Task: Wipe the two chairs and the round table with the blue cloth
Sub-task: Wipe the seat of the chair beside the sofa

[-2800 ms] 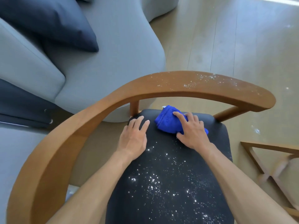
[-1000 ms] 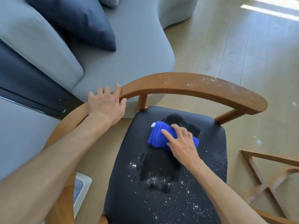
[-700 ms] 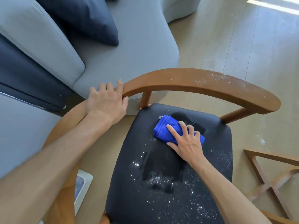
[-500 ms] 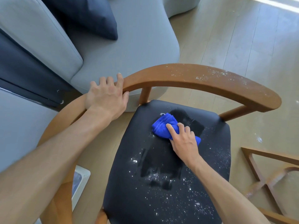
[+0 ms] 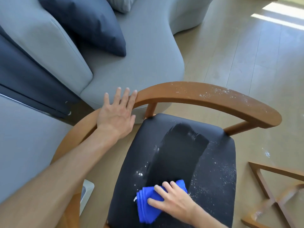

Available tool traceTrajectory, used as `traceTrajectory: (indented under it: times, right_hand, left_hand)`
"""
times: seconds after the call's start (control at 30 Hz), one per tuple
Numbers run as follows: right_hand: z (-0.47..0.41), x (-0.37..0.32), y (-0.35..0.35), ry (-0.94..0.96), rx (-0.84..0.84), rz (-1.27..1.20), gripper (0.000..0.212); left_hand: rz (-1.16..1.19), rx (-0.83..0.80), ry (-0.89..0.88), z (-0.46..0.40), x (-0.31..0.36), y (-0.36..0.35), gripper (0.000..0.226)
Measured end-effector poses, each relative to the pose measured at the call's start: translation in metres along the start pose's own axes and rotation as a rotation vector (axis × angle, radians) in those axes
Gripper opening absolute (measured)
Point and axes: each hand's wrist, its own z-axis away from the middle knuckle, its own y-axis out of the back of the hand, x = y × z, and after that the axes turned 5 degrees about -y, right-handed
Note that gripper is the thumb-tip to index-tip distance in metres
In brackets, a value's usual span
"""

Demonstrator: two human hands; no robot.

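Pressing the blue cloth [image 5: 150,200] flat-fingered, the right hand [image 5: 174,200] has cleared one seat [image 5: 217,186] strip; left hand [image 5: 116,114] open on the dusty armrest [image 5: 205,97]; most work remains.

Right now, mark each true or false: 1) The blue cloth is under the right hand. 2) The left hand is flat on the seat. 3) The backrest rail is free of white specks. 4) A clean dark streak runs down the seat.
1) True: the right hand presses the blue cloth.
2) False: the left hand rests on the backrest rail.
3) False: specks dot it.
4) True: a wiped streak crosses the seat.
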Motion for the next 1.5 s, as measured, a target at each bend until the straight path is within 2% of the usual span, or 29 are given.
traceTrajectory:
  times: [0.07, 0.17, 0.23, 0.3, 0.4, 0.53, 0.67, 0.7, 0.77, 0.83, 0.9, 1.0, 1.07, 1.23, 1.33, 1.4, 1.5]
  right_hand:
    - [-0.032, 0.038, 0.003, -0.104, 0.023, 0.07, 0.042]
    - [-0.08, 0.08, 0.002, -0.475, 0.084, 0.103, 0.051]
    - [-0.102, 0.083, -0.001, -0.717, 0.078, 0.103, 0.054]
    - [-0.115, 0.071, -0.003, -0.852, 0.081, 0.082, 0.057]
    - [-0.11, 0.037, -0.001, -0.822, 0.096, 0.06, 0.058]
    - [-0.058, -0.038, -0.007, -0.56, 0.044, -0.047, 0.055]
    - [0.016, -0.113, -0.016, -0.188, -0.128, -0.181, 0.024]
    - [0.028, -0.119, -0.017, -0.105, -0.201, -0.159, 0.015]
    - [0.039, -0.116, -0.017, 0.007, -0.278, -0.11, 0.012]
    - [0.039, -0.101, -0.016, 0.091, -0.227, -0.1, 0.009]
    - [0.026, -0.078, -0.014, 0.121, -0.116, -0.129, 0.016]
    - [-0.003, -0.021, -0.006, 0.031, -0.03, -0.062, 0.028]
    - [-0.026, 0.028, 0.002, -0.114, 0.003, -0.019, 0.035]
    - [-0.06, 0.148, 0.016, -0.735, 0.013, 0.109, 0.049]
    - [-0.068, 0.157, 0.01, -1.04, -0.029, 0.049, 0.054]
    - [-0.069, 0.13, 0.011, -1.047, 0.007, 0.069, 0.052]
    - [-0.046, 0.074, 0.011, -0.853, 0.075, 0.071, 0.051]
  left_hand:
    - [0.006, 0.016, -0.011, 0.0, -0.002, -0.002, 0.075]
    - [0.011, 0.021, -0.026, 0.001, -0.004, -0.002, 0.074]
    - [-0.001, 0.026, -0.029, 0.002, -0.003, -0.002, 0.072]
    - [0.007, 0.034, -0.015, 0.004, -0.003, -0.001, 0.071]
    - [0.015, 0.033, 0.024, 0.008, -0.002, -0.001, 0.069]
    - [0.005, 0.006, 0.06, 0.021, -0.003, 0.002, 0.068]
    - [-0.025, -0.009, 0.096, 0.04, -0.003, 0.007, 0.068]
    - [-0.028, -0.011, 0.102, 0.043, -0.003, 0.007, 0.069]
    - [-0.036, -0.021, 0.101, 0.046, -0.002, 0.008, 0.069]
    - [-0.04, -0.024, 0.101, 0.045, -0.001, 0.008, 0.069]
    - [-0.054, -0.015, 0.106, 0.044, -0.001, 0.006, 0.07]
    - [-0.081, -0.003, 0.116, 0.044, 0.001, 0.001, 0.071]
    - [-0.073, 0.011, 0.126, 0.042, 0.002, -0.001, 0.071]
    - [-0.105, 0.054, 0.124, 0.043, 0.001, -0.007, 0.071]
    - [-0.109, 0.062, 0.112, 0.042, 0.003, -0.007, 0.072]
    - [-0.078, 0.058, 0.107, 0.041, 0.003, -0.005, 0.072]
    - [-0.063, 0.039, 0.116, 0.042, 0.003, -0.002, 0.073]
